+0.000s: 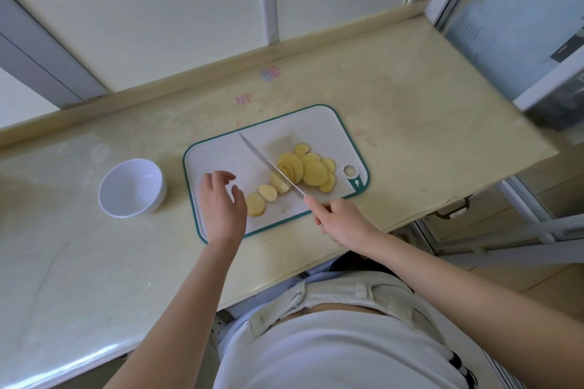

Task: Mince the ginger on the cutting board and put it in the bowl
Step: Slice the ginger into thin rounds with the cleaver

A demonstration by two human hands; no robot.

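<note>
Several slippery-looking ginger slices (313, 172), three o'clock on the board (316, 123), want fingertip pinning; right grip (339, 221) clasps knife (268, 164), left grip (221, 202) slack, empty.

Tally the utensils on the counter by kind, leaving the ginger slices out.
bowl: 1
cutting board: 1
knife: 1
Total: 3

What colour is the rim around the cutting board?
Dark teal green, framing the white cutting board; the head view shows it best.
</note>
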